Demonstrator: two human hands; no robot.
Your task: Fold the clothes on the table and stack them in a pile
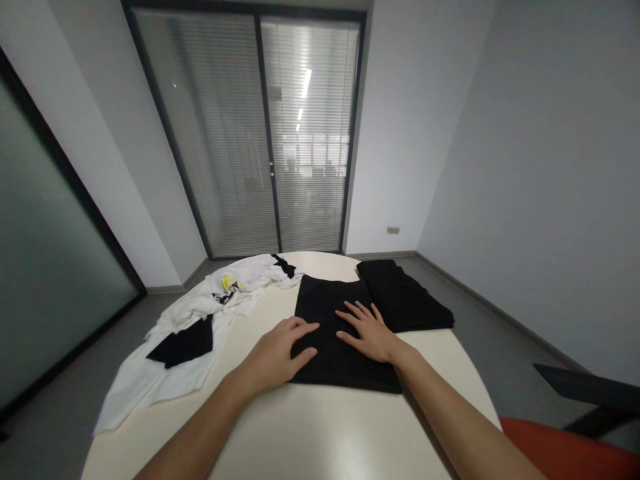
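While left hand (281,350) and right hand (371,335) lie spread, gripping nothing, front black cloth (327,300) beneath them occupies table (290,437) centre, seemingly folded; second black cloth (405,300), table's far right, likewise; white garments (187,308), table's left, rumpled, apparently unfolded.

"What colours surround the black cloth (330,365)?"
"White garments (193,307) with a black-and-yellow print (231,285) left of it, a black bundle (406,300) right, cream tabletop (300,430) beneath."

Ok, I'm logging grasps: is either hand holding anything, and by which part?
Nothing appears held: the left hand and right hand rest open against the folded black cloth.
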